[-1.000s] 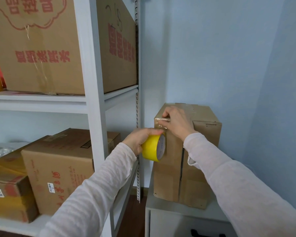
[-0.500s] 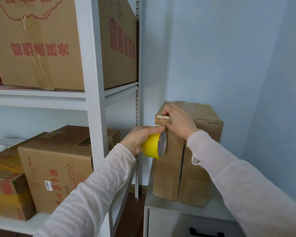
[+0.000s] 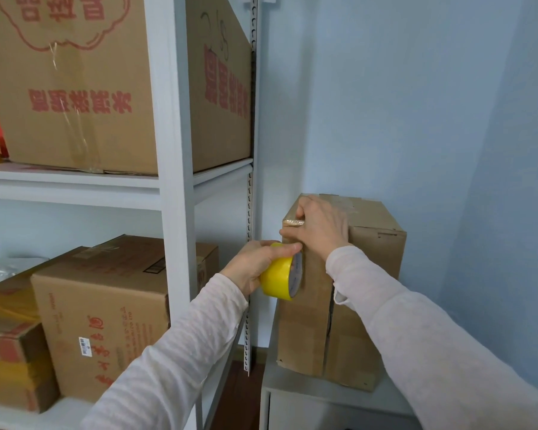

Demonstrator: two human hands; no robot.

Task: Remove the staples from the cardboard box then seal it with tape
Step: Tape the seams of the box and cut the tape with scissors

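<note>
1. Nearest me, both my arms reach forward in pale, thin knit sleeves (image 3: 174, 352)
2. Just past them, my left hand (image 3: 255, 268) is curled closed around a yellow roll of packing tape (image 3: 280, 277), thumb over its top, holding the roll against the front left edge of the box
3. Slightly farther, my right hand (image 3: 320, 226) lies flat, fingers together, over the upper left corner of the tall brown cardboard box (image 3: 354, 305), pressing on a shiny strip of tape end (image 3: 292, 222); it grips nothing
4. That box stands upright on a pale grey cabinet top (image 3: 308, 387), its front seam running vertically
5. Off to my left, a white metal shelving unit (image 3: 174, 187) carries other brown cartons (image 3: 106, 311)
6. Behind everything stands a light blue wall (image 3: 401, 103)
</note>
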